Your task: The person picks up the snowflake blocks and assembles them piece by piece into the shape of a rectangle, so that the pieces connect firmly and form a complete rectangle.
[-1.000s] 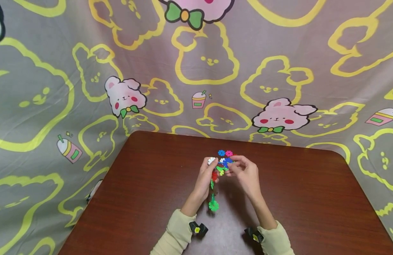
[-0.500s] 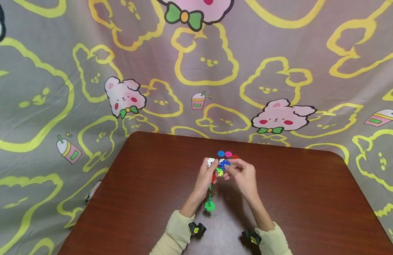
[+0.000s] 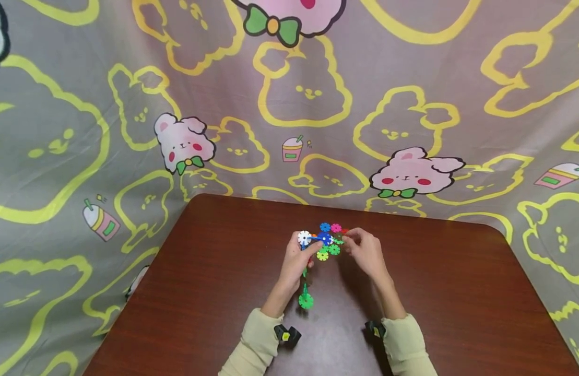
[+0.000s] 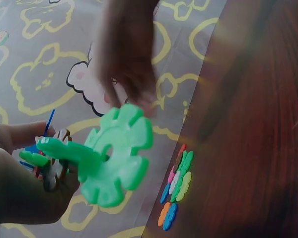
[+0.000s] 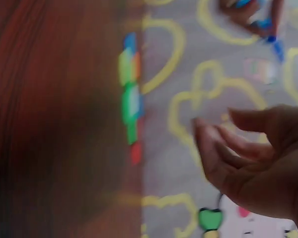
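My left hand (image 3: 291, 263) grips a build of interlocking plastic notched discs. At its top are a white disc (image 3: 304, 238) and a dark blue disc (image 3: 324, 238), beside the thumb. A green disc (image 3: 306, 301) hangs at the lower end, large in the left wrist view, where a brown disc (image 4: 54, 168) also shows near the fingers. The curled left fingers hide the middle of the build. Apart from it, my right hand (image 3: 368, 256) hovers near the loose discs, its fingers loosely bent with nothing between them in the right wrist view (image 5: 248, 168).
Loose notched discs lie flat on the brown table (image 3: 223, 261) just beyond the hands, among them a blue disc (image 3: 325, 227), a pink disc (image 3: 336, 228), a green disc (image 3: 334, 249) and a yellow-green disc (image 3: 322, 255). A patterned cloth (image 3: 308, 177) hangs behind the table.
The right hand has let go of the dark blue disc, which now sits on the build, and has drawn away to the right. The left hand has shifted slightly left with the build.
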Tool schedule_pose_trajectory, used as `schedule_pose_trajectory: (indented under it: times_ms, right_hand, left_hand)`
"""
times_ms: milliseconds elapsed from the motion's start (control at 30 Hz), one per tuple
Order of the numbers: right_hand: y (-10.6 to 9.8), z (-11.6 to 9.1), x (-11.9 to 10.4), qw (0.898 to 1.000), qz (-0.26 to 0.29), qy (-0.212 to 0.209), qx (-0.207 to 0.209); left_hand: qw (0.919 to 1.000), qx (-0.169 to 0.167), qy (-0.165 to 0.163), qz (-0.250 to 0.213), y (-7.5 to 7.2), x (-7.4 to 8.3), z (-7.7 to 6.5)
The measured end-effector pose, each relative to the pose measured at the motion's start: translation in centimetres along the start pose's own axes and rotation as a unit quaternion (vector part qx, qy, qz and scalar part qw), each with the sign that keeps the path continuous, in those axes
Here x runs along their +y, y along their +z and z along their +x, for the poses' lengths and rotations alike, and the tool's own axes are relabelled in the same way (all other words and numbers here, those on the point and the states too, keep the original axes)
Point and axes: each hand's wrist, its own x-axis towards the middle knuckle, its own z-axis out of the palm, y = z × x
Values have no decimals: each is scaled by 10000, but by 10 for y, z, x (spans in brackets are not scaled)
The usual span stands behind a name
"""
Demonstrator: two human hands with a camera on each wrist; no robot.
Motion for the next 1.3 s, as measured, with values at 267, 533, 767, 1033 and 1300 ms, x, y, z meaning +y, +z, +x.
schedule_pose_trajectory:
  times_ms: [267,533,767,1033,1300]
  right_hand:
    - [21,29,30,9621,-1875,-772,-1821]
    - [26,37,38,9651,-1738,-672,-1843]
    - [12,19,32,9875,999,231,-1201]
    - [-5,-8,2,9641,2473,530,-808]
    - [-16,-20,-16,9596,2700,548,-576]
  left_hand:
    - [9997,88,-162,-133,-4,1,4]
    - [9995,50,-185,-257,-3,3,5]
    - [9996,-12,-139,-242,-5,1,6]
    - [9997,-117,-206,46,-4,0,4]
    - [9995,-124,-269,96,-4,-1,3]
